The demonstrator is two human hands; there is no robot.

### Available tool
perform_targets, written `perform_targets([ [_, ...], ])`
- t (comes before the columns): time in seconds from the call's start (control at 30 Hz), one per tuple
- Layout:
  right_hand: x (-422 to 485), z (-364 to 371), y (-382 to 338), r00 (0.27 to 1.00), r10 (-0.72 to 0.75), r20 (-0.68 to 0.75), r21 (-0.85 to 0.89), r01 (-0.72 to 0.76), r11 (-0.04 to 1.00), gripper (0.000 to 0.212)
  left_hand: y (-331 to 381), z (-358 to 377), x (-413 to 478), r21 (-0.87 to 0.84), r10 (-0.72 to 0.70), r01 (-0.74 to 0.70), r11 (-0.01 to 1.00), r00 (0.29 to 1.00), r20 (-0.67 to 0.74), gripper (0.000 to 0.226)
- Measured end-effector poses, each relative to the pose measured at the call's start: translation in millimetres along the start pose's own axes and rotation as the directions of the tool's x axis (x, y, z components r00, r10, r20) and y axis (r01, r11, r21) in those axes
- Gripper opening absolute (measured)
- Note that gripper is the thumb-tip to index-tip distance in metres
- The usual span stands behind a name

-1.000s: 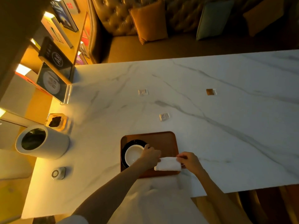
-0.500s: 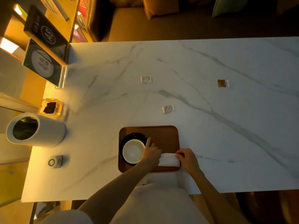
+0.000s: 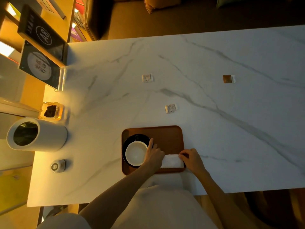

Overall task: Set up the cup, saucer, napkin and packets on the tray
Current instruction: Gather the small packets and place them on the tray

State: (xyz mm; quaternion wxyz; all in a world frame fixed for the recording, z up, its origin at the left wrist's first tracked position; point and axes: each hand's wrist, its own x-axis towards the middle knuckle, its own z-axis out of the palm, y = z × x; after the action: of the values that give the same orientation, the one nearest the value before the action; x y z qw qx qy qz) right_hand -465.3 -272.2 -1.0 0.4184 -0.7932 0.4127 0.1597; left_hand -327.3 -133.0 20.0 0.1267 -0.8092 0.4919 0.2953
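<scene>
1. I find the cup [image 3: 136, 153] on its saucer [image 3: 138, 137] at the tray [image 3: 165, 134] left end.
2. Step in hand: seating the napkin [image 3: 171, 161] along the tray's near edge; my left hand [image 3: 154, 154] and right hand [image 3: 191, 158] each grip one end.
3. Next, I judge: three packets [image 3: 171, 108] mid-table need collecting.

A brown rounded wooden tray [image 3: 166, 134] lies flat on the surface under both hands, carrying a black saucer [image 3: 140, 137] with an empty white cup [image 3: 136, 153] upright on it, just left of the left hand [image 3: 154, 154]. A white rolled napkin [image 3: 171, 161] lies along the tray's near edge between the left hand and the right hand [image 3: 191, 158], touched by both. Three packets rest flat on the surface well beyond the hands: a white packet [image 3: 171, 108] nearest, another white packet [image 3: 147, 78] farther away, and a brown packet [image 3: 228, 79] far off to the right.
</scene>
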Motion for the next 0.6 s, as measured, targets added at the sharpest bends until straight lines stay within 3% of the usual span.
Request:
perform_targets([
  [0.23,4.2,-6.2,-3.8,1.000,-0.020,0.005,0.070,0.020,0.997,0.020,0.8,-4.3,0.5,-0.032,0.005,-0.006,0.999,0.999,-0.036,0.016],
  [0.4,17.5,-25.7,-11.7,0.986,0.063,-0.155,0.181,-0.034,0.983,0.020,-10.8,-20.7,13.7,-0.140,0.016,-0.051,0.989,0.972,-0.236,0.019],
  [0.6,57.9,-57.3,-43.6,0.977,0.061,-0.206,0.242,-0.009,0.970,0.014,-48.9,-64.7,55.3,-0.311,-0.123,0.029,0.950,0.950,-0.288,0.024],
])
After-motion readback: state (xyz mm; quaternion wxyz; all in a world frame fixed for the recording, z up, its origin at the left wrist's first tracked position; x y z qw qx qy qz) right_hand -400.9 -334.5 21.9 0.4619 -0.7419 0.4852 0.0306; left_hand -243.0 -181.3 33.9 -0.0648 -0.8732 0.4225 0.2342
